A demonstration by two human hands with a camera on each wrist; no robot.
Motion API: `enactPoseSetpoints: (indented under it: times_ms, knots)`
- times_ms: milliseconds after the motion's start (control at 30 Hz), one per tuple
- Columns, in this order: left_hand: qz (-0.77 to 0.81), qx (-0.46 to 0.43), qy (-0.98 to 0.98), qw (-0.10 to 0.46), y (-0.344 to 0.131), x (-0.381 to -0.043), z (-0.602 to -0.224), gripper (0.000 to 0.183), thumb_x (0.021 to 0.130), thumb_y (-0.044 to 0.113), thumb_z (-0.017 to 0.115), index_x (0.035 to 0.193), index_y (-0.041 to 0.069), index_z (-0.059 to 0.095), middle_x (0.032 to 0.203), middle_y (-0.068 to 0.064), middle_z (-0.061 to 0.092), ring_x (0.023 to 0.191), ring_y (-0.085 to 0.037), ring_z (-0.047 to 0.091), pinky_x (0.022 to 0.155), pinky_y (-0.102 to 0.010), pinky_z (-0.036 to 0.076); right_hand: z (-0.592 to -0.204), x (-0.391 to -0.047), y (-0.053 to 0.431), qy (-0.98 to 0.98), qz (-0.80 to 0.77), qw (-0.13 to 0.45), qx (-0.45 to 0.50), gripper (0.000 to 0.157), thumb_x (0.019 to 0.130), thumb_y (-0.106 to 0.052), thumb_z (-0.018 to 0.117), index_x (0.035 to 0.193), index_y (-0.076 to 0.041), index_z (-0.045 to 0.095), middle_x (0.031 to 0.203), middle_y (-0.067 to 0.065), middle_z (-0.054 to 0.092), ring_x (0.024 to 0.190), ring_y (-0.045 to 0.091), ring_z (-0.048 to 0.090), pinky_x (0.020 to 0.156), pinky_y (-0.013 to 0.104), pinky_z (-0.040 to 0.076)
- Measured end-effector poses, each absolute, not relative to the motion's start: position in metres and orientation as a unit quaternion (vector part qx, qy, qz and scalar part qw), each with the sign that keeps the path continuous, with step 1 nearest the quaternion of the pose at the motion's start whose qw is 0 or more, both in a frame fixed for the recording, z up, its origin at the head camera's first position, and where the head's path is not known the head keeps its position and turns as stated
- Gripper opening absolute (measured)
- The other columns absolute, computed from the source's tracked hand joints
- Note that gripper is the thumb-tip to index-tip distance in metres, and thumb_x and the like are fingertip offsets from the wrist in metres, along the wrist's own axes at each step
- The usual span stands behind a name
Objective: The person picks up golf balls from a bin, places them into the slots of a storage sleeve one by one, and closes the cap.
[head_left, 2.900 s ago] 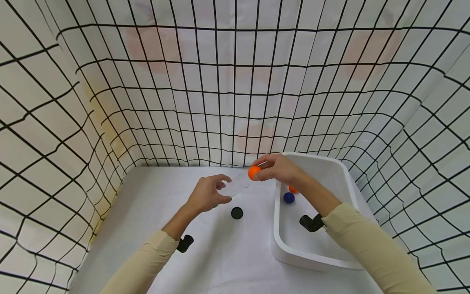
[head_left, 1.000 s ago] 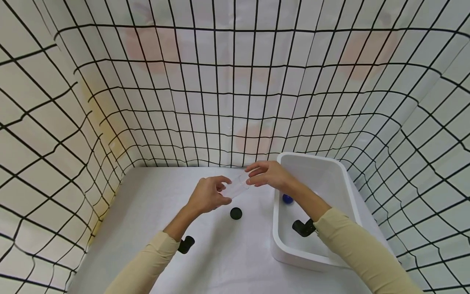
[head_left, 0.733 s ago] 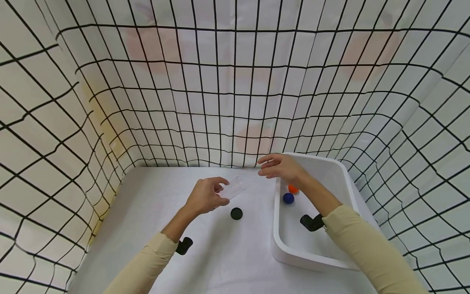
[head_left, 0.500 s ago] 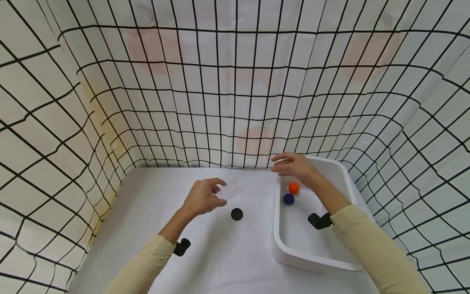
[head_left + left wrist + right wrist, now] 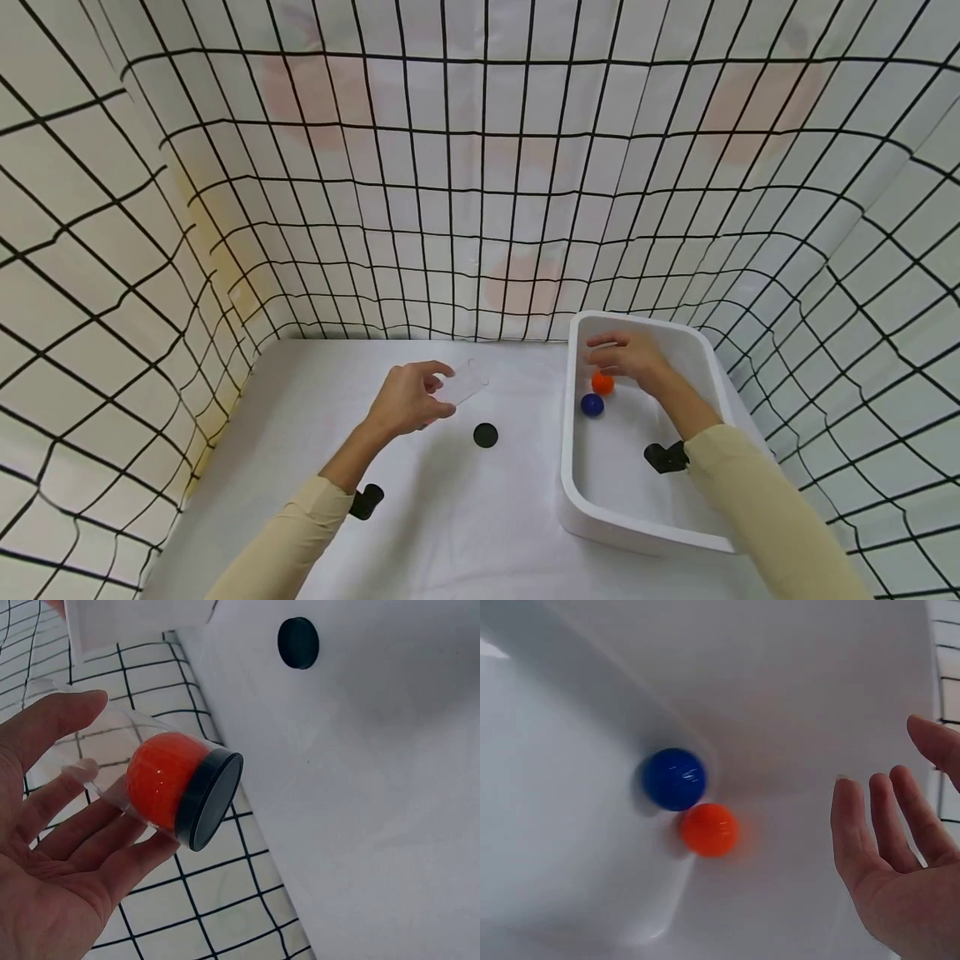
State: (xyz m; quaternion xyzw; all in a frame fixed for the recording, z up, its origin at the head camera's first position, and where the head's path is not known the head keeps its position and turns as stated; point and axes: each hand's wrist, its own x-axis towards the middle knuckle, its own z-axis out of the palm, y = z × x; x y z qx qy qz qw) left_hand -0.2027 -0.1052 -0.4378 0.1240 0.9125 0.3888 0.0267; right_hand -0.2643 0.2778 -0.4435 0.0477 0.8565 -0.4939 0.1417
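Note:
My left hand (image 5: 408, 400) grips a clear tube (image 5: 467, 383) above the table, its open end pointing up and to the right. In the left wrist view, an orange ball (image 5: 161, 778) sits inside that tube against a black end cap (image 5: 211, 801). My right hand (image 5: 628, 357), fingers spread and holding nothing, is over the white bin (image 5: 567, 433). An orange ball (image 5: 709, 829) and a blue ball (image 5: 674, 779) lie side by side in a corner of the bin, to the left of the right hand in its wrist view.
A round black cap (image 5: 485, 435) lies on the white-covered table (image 5: 480, 517) between the left hand and the bin. Black netting (image 5: 480, 192) stands behind and along both sides. Small black devices (image 5: 367, 502) sit at both wrists.
The right hand held an orange ball at the tube's open end earlier; it has let the ball go and moved right over the bin. The left hand has shifted slightly left with the tube.

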Motion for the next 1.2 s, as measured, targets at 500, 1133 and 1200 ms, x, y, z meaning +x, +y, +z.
enactPoseSetpoints:
  times_ms: [500,1133,1200]
  knots:
    - [0.384,0.116,0.916,0.034,-0.109,-0.205,-0.44,0.043,0.077,0.014,0.086,0.117,0.011,0.073,0.103,-0.015,0.075,0.067,-0.016,0.066,0.047,-0.025,0.052,-0.49,-0.269,0.275,0.874,-0.454,0.157,0.072,0.05,0.089,-0.019,0.074,0.132,0.003,0.062,0.127,0.025,0.067,0.11,0.04,0.067,0.098,0.047,0.055]
    - [0.372,0.112,0.92,0.043,-0.109,-0.207,-0.439,0.043,0.077,0.015,0.086,0.118,0.012,0.072,0.103,-0.015,0.074,0.063,-0.016,0.064,0.048,-0.024,0.052,-0.515,-0.27,0.282,0.872,-0.448,0.177,0.085,0.052,0.086,-0.015,0.077,0.132,0.003,0.061,0.123,0.02,0.067,0.107,0.034,0.066,0.09,0.043,0.058]
    - [0.373,0.111,0.92,0.042,-0.11,-0.207,-0.44,0.043,0.077,0.015,0.087,0.118,0.012,0.072,0.103,-0.015,0.074,0.062,-0.016,0.064,0.047,-0.025,0.052,-0.518,-0.271,0.284,0.873,-0.446,0.179,0.082,0.051,0.086,-0.015,0.077,0.131,0.002,0.062,0.121,0.02,0.068,0.106,0.034,0.066,0.09,0.043,0.057]
